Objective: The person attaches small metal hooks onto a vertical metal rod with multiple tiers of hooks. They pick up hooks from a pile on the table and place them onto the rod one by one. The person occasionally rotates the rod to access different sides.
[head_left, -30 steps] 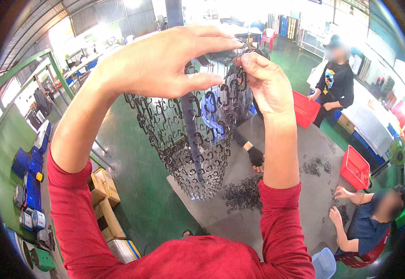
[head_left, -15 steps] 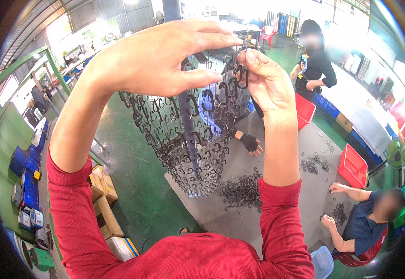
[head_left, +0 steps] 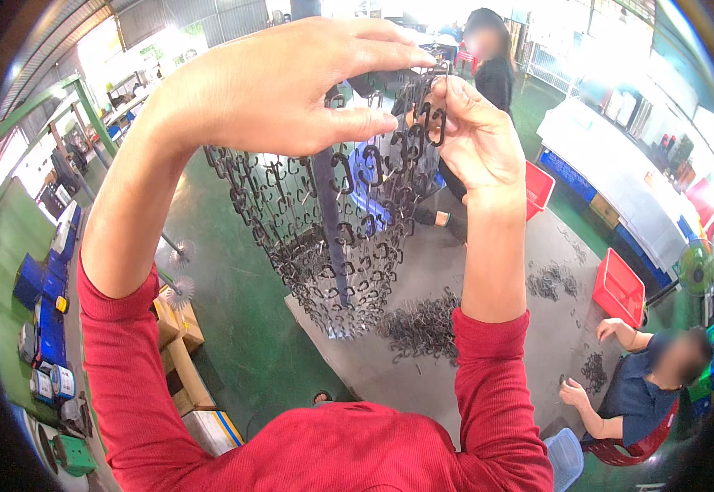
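Observation:
Black C-shaped hooks point(head_left: 343, 172) hang in many rows on thin wires, forming a tall round rack about a dark blue post point(head_left: 330, 193). At its upper right side, my right hand point(head_left: 481, 143) pinches a black hook point(head_left: 436, 125) between thumb and fingers. My left hand point(head_left: 283, 86) reaches across the top of the rack from the left. Its fingers are stretched out and its thumb stands apart, with nothing visible held. The left fingertips come close to the right hand, near the wire tops; whether they touch a wire I cannot tell.
A grey table point(head_left: 496, 238) below carries a dark pile of hooks point(head_left: 425, 328) and smaller heaps. A red tray point(head_left: 619, 287) lies near a seated co-worker point(head_left: 652, 385) at the right. Another person point(head_left: 495, 74) stands beyond the rack. Cardboard boxes point(head_left: 184, 369) stand lower left.
Both my hands stay at the rack's top, shifted slightly. The standing co-worker has moved left, closer behind the rack, and the gloved hand over the table is gone from its spot.

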A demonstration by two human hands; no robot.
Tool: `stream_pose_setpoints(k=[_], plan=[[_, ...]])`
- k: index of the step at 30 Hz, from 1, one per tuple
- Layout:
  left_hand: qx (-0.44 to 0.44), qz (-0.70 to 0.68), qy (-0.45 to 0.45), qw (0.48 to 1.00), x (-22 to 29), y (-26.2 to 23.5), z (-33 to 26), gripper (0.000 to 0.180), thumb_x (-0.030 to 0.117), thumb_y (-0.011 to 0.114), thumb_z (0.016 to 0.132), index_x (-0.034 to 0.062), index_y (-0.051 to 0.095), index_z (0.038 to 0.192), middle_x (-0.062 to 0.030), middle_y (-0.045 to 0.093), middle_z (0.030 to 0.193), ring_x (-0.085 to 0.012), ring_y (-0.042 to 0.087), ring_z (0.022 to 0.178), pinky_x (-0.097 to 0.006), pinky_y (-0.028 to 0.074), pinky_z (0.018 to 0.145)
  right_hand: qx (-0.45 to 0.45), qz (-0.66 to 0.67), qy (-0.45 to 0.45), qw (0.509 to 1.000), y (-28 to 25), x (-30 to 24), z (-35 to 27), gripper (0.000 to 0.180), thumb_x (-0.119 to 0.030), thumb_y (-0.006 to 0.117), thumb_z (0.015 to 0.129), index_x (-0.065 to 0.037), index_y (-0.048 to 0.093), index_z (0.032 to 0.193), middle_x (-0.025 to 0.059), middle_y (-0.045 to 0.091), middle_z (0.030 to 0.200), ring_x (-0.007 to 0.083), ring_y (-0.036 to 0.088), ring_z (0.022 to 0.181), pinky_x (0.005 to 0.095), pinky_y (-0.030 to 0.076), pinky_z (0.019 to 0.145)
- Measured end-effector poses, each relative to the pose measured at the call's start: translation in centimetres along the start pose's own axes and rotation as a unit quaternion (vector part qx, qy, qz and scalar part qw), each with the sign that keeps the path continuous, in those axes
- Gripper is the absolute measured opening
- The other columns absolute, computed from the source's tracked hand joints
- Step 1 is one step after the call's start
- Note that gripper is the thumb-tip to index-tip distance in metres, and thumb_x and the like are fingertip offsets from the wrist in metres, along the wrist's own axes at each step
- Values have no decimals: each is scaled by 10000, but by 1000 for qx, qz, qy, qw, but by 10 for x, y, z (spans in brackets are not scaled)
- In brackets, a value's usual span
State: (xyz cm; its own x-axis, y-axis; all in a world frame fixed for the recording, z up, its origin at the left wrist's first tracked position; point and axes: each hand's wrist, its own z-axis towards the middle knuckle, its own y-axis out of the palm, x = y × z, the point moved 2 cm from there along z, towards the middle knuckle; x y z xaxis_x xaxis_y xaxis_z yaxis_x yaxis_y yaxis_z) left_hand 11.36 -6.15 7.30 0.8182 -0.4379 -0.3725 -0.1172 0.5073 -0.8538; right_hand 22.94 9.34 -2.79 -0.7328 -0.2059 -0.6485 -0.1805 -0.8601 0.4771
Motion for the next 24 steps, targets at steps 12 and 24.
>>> stream_pose_setpoints(k=[12,24], plan=[[-46,-89,-3,995,9,-6,8,579,299,534,847,-40,372,1287,-238,434,1254,-349,438,1155,-374,369,970,-10,41,11,999,-7,-2,-4,157,-142,608,826,-19,623,922,-3,611,838,55,431,624,185,377,634],[-35,-36,-23,998,20,-9,1,611,338,531,849,-51,362,1289,-258,391,1301,-361,398,1208,-384,331,1009,67,-28,1,997,-25,-15,-18,228,-150,611,822,28,580,961,10,524,726,92,443,594,288,420,672]])
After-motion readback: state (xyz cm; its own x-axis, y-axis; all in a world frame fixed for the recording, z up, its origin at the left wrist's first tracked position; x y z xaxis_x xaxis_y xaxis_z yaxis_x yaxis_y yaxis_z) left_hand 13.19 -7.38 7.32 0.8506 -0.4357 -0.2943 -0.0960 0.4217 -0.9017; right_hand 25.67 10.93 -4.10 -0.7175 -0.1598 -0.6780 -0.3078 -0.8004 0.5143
